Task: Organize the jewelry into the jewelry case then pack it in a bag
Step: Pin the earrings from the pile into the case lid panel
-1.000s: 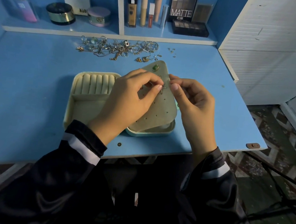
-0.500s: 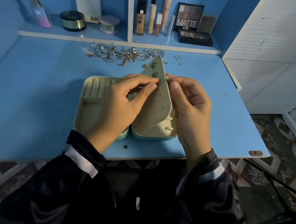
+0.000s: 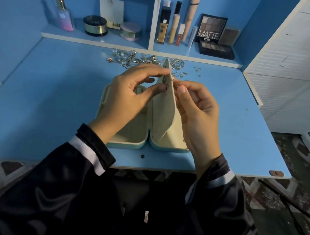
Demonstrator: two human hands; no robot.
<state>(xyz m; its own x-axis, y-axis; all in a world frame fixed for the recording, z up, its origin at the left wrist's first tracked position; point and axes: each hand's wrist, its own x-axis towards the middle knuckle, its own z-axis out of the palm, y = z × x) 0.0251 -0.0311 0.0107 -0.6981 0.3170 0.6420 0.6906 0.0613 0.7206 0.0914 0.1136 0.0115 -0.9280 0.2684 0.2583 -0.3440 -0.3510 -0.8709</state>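
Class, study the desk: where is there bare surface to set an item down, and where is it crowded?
Bare desk top lies left of the open jewelry case, reaching the blue side wall. Another free patch lies between the case and the white cabinet. Crowded: the jewelry pile along the back edge below the shelf, and the middle, where both hands work.

The desk and shelf are plain sky blue. At centre the jewelry case is cream inside with a pale mint shell. Both sleeves are glossy black with a white band. Upper left, a bottle fades pink to violet. Lower right, the floor shows dark diamond tiling.
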